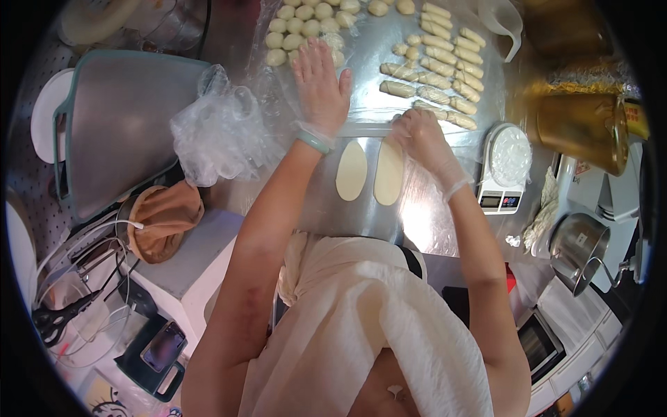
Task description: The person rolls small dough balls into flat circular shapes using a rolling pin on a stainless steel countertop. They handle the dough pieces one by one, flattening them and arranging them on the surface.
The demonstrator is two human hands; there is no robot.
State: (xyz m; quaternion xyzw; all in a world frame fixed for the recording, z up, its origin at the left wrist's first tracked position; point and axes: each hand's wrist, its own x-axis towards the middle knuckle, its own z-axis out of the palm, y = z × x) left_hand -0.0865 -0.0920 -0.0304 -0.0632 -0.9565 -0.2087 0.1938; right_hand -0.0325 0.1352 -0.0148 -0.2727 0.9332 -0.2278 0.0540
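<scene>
My left hand (319, 86), in a clear disposable glove, lies flat with fingers apart on clear plastic film (359, 112). Its fingertips reach the nearest dough balls (311, 27), which sit in rows under the film. My right hand (421, 133), gloved too, has its fingers bunched on the film's near edge; the exact grip is partly hidden. Right below those fingers is the top of a flattened oval of dough (388, 174). A second dough oval (351, 171) lies to its left. Rolled dough pieces (436, 79) in columns are beyond my right hand.
A white kitchen scale (499, 200) with a film-covered top stands at right, near an amber container (581, 127) and a steel pot (578, 250). Crumpled plastic (219, 133) and a teal-rimmed cutting board (130, 120) are at left. A white scoop (503, 21) lies at the far right.
</scene>
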